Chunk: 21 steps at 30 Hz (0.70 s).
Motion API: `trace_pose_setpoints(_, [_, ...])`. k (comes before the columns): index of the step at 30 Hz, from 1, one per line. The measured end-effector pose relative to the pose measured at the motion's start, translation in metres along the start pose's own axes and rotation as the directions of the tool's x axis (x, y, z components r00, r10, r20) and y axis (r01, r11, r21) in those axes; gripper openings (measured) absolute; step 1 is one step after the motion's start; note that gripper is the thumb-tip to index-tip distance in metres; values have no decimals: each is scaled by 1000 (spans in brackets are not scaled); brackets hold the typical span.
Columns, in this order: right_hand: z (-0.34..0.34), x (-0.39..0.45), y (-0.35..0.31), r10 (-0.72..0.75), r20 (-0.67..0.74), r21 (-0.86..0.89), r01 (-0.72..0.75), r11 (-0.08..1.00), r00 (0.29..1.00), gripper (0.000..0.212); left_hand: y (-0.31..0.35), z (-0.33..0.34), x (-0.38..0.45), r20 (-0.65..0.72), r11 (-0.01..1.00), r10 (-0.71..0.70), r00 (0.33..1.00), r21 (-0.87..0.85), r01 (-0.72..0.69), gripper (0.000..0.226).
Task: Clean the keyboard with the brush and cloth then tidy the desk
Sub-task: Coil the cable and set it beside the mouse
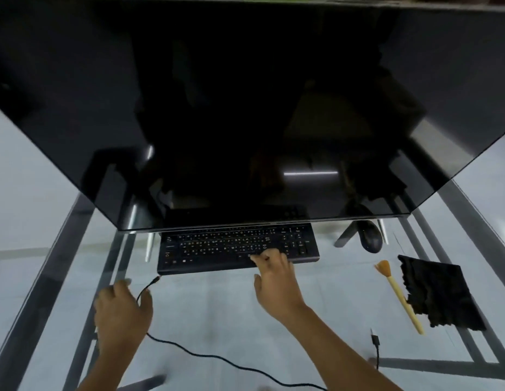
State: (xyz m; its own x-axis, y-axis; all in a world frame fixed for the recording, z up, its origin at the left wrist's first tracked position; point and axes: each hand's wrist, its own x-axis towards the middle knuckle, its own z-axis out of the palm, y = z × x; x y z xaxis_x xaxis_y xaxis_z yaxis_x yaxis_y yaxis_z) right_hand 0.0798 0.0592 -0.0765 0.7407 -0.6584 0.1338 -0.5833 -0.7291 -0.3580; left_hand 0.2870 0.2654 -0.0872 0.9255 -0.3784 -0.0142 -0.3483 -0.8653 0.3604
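Observation:
A black keyboard (217,249) lies on the glass desk (217,320), half under the monitor's lower edge. My right hand (273,280) rests on the keyboard's front right edge, fingers spread over the keys near the arrow block, holding nothing that I can make out. My left hand (121,311) hovers over the desk left of centre, fingers apart, beside a thin black cable (189,351) that runs under it. A wooden brush (398,294) with orange bristles lies to the right, touching a black cloth (440,294) spread flat beside it.
A large dark monitor (245,108) fills the upper view and overhangs the keyboard. A black mouse (371,239) sits right of the keyboard near the monitor's stand leg. A second cable end with a plug (375,341) lies at the lower right. Floor shows through the glass.

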Motion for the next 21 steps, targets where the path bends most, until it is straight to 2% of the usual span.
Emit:
trace_pose_setpoints(1, [1,-1,-6,-11,9,1,11,1000,1000,48,-9,0,-2,69,998,-59,996,33,57,41])
trace_pose_setpoints(3, [3,-3,-16,-26,22,-1,26,1000,999,48,-21,2,-10,177,995,-85,981,62,75,29])
trace_pose_setpoints(5, [3,-4,-26,-34,29,-12,34,999,999,47,-25,1,-15,212,999,-24,977,36,16,15])
trace_pose_setpoints(9, [-4,0,-42,-43,60,7,42,999,997,45,-16,-10,-14,292,997,-2,956,70,-20,12])
trace_pose_setpoints(12, [-19,8,-60,-9,184,149,-18,989,983,44,4,-29,-14,340,998,4,940,55,-24,6])
trace_pose_setpoints(14, [-39,16,-80,54,347,340,-179,923,936,42,27,-52,-16,333,992,41,942,-124,0,5])
trace_pose_setpoints(17, [-73,21,-107,-14,627,539,-421,730,779,47,76,-95,-23,339,887,123,933,-460,50,7])
trace_pose_setpoints(19, [-93,21,-118,-139,662,636,-454,624,737,43,106,-118,-25,371,814,176,912,-575,76,6])
trace_pose_setpoints(21, [-114,21,-124,-196,611,704,-413,578,767,30,126,-135,-24,391,770,207,897,-630,97,9])
